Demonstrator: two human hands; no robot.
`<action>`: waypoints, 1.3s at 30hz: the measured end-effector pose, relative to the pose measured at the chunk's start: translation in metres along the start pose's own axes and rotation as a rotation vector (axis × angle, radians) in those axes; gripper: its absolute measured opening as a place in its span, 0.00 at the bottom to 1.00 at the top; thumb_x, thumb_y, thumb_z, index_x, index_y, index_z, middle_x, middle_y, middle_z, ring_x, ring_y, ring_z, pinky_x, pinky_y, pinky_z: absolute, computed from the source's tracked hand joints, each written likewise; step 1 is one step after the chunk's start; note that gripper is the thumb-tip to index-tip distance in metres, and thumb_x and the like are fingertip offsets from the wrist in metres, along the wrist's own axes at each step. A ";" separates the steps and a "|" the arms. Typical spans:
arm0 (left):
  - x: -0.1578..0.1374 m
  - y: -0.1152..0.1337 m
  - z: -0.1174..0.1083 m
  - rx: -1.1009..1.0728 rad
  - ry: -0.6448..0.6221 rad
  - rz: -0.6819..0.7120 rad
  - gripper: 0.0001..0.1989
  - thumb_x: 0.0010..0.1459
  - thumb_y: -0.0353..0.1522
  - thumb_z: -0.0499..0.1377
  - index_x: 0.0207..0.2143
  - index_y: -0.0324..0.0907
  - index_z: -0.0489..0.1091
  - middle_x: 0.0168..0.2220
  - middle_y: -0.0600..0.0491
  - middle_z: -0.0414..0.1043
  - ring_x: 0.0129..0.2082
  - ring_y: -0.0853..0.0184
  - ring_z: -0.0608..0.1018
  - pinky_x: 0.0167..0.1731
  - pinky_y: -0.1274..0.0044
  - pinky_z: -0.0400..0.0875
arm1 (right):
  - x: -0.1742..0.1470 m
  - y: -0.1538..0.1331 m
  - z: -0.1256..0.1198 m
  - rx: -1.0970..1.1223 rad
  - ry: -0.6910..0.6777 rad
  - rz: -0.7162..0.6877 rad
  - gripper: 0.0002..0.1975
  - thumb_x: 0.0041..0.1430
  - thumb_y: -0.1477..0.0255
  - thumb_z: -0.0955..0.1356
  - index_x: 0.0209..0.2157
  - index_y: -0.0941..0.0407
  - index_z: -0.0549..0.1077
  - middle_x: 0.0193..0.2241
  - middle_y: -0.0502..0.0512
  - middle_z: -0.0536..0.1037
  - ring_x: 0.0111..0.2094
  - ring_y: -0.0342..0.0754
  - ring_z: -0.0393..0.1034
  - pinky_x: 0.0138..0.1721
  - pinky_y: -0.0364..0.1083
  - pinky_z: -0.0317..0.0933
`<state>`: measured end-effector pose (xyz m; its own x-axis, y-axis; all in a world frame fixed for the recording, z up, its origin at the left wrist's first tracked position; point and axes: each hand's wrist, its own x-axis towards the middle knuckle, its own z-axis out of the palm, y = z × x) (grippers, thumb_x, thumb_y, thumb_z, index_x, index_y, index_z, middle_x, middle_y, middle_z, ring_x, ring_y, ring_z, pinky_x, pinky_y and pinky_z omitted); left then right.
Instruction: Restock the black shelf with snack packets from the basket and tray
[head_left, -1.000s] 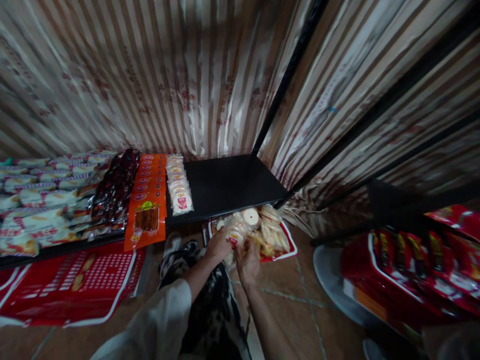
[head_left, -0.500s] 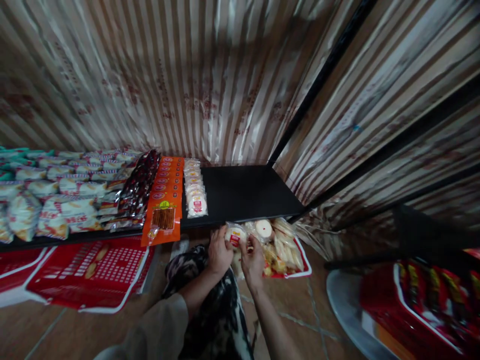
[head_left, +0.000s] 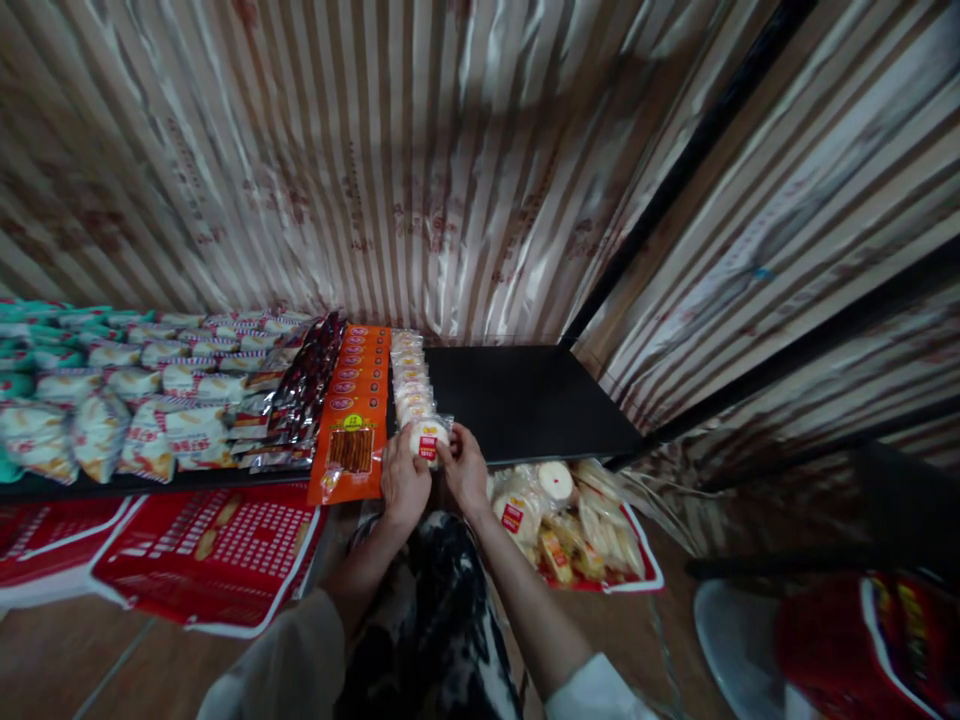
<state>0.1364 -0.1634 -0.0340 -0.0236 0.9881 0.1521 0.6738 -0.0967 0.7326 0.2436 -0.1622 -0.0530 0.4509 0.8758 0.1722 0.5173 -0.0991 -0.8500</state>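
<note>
Between my two hands is a round, pale packaged cake [head_left: 428,443] in a clear wrapper with a red label. My left hand [head_left: 406,478] grips its left edge, and my right hand [head_left: 463,466] pinches the right edge. The cake is at the front end of a row of similar wrapped cakes [head_left: 410,372] on the black shelf [head_left: 510,400]. Directly left of that row lie orange snack packets [head_left: 349,445], overhanging the shelf's front edge.
Further left are dark red packets [head_left: 307,380] and several white snack bags [head_left: 199,430]. Below the shelf, a red basket [head_left: 651,580] holds more wrapped cakes, and red baskets [head_left: 217,575] stand at left. A black post [head_left: 675,170] rises at the shelf's right corner.
Both hands have carried the wrapped cake left from above the basket to the front of the cake row. The view has shifted slightly, so the shelf sits further right and lower.
</note>
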 end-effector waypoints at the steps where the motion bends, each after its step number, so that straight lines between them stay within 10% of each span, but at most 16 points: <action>1: 0.002 -0.002 -0.001 0.016 -0.008 0.000 0.26 0.55 0.24 0.48 0.58 0.36 0.58 0.54 0.45 0.64 0.56 0.63 0.65 0.57 0.73 0.57 | 0.003 -0.003 0.003 -0.016 -0.006 0.005 0.21 0.52 0.68 0.64 0.48 0.60 0.68 0.36 0.56 0.74 0.29 0.44 0.68 0.36 0.44 0.64; 16: 0.005 -0.009 -0.002 0.212 -0.127 0.024 0.22 0.55 0.25 0.51 0.53 0.37 0.65 0.55 0.42 0.62 0.56 0.57 0.65 0.54 0.69 0.62 | 0.008 0.000 0.020 -0.089 -0.001 -0.012 0.15 0.54 0.68 0.63 0.43 0.59 0.69 0.38 0.58 0.72 0.32 0.45 0.68 0.37 0.45 0.64; 24: -0.017 -0.009 -0.005 0.144 0.008 0.219 0.25 0.52 0.22 0.51 0.55 0.36 0.63 0.57 0.42 0.59 0.57 0.56 0.63 0.57 0.65 0.60 | -0.046 0.056 -0.030 -0.026 0.244 0.052 0.18 0.58 0.61 0.61 0.44 0.58 0.68 0.38 0.59 0.73 0.37 0.49 0.68 0.40 0.48 0.63; 31: -0.062 0.000 0.024 0.047 -0.345 0.243 0.22 0.51 0.21 0.50 0.48 0.36 0.70 0.57 0.44 0.61 0.53 0.61 0.69 0.57 0.72 0.62 | -0.133 0.130 -0.077 -0.466 0.069 0.135 0.19 0.57 0.57 0.62 0.44 0.55 0.70 0.40 0.59 0.71 0.42 0.53 0.66 0.43 0.50 0.62; 39: -0.092 0.004 0.034 0.105 -0.486 0.289 0.19 0.52 0.22 0.49 0.45 0.37 0.72 0.55 0.45 0.63 0.53 0.62 0.69 0.56 0.72 0.62 | -0.149 0.135 -0.077 -0.670 0.010 0.042 0.16 0.56 0.64 0.65 0.46 0.52 0.70 0.44 0.59 0.69 0.47 0.55 0.63 0.45 0.51 0.62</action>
<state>0.1659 -0.2505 -0.0677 0.4982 0.8671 -0.0040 0.6725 -0.3834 0.6331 0.3023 -0.3426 -0.1548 0.4856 0.8607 0.1528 0.8374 -0.4079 -0.3637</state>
